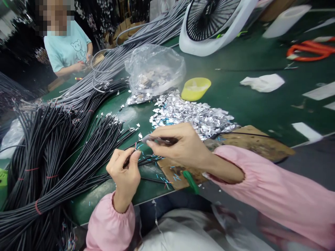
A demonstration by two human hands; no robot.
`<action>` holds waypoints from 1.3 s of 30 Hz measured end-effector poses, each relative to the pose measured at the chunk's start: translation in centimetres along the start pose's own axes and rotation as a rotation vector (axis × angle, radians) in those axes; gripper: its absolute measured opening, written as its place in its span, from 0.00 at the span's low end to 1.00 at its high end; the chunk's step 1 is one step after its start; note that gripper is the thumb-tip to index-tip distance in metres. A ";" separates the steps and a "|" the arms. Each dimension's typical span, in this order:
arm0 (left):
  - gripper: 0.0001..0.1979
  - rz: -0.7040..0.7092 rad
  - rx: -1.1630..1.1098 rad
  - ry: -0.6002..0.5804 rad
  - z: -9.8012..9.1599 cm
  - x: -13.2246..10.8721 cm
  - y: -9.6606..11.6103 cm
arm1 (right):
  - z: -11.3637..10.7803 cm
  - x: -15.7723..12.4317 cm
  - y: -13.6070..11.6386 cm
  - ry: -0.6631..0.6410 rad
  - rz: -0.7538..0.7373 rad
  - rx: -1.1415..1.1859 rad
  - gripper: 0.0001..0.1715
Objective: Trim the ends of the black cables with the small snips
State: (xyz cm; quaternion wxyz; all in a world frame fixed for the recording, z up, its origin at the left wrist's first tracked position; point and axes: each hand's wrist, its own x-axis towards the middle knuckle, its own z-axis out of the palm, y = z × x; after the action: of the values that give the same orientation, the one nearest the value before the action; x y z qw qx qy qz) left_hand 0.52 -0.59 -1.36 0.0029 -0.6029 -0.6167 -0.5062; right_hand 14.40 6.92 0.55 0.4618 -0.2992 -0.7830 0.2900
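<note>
The long green table [248,104] is littered, and the foil heap [193,113] at its middle is the thing to steer by. Just in front of the heap, the left hand [125,172] has thumb and fingertips pressed together on the stripped end of a black cable [149,160], which lies across the table edge. The right hand [183,144], touching the heap's near edge, pinches a small dark tool [162,140] between thumb and forefinger; I cannot tell what kind. A scarred board [256,144] lies under the heap's near right side. Behind the heap sit a plastic bag [154,69] of scraps and a yellow bowl [195,89], with a white fan [209,24] farther back. Left of the heap sprawl tied black cables [52,157] and, beyond them, grey cables [117,59]. A person [68,48] in pale blue works at the far left.
</note>
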 end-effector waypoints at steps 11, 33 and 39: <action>0.06 0.037 0.014 0.004 0.5 0.0 0.6 | 0.5 -0.8 0.3 0.066 -0.304 -0.227 0.10; 0.12 -0.062 -0.093 -0.177 -0.2 -0.1 -0.7 | 0.9 -0.5 0.8 -0.127 -0.216 0.030 0.07; 0.15 -0.112 -0.125 -0.237 -0.3 0.1 -0.7 | 1.1 -0.6 0.9 -0.139 -0.226 0.032 0.07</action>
State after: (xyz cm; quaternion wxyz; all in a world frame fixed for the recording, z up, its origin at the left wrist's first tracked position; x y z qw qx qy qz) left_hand -0.21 -0.55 -1.65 -0.1357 -0.6219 -0.6128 -0.4683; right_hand 13.80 6.85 -0.89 0.4408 -0.1808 -0.8371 0.2688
